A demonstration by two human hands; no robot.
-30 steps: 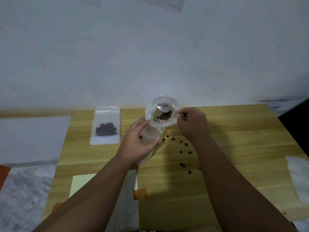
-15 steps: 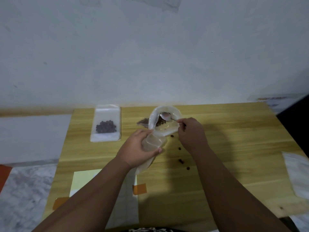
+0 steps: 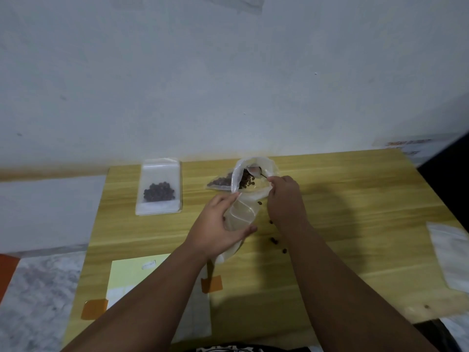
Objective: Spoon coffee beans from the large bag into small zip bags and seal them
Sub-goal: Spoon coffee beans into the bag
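My left hand (image 3: 218, 229) grips a clear plastic bag (image 3: 241, 214) round its middle, above the wooden table (image 3: 355, 199). The bag's wide mouth (image 3: 264, 165) tilts away from me, and coffee beans (image 3: 247, 180) lie inside it. My right hand (image 3: 284, 199) pinches the handle of a metal spoon (image 3: 253, 170) whose bowl is inside the mouth. More beans in clear plastic (image 3: 219, 182) lie on the table just left of the mouth; I cannot tell whether they belong to the same bag. A sealed small zip bag with beans (image 3: 160, 189) lies at the back left.
Several loose beans (image 3: 272, 240) are scattered on the table under my right forearm. Empty clear bags (image 3: 451, 252) lie at the right edge. A yellow sheet (image 3: 132, 273) held by orange tape (image 3: 212, 284) sits near the front left. A wall stands right behind the table.
The bag's mouth has dropped lower and tipped away towards the table. The spoon has stayed inside the mouth. Both hands keep their hold.
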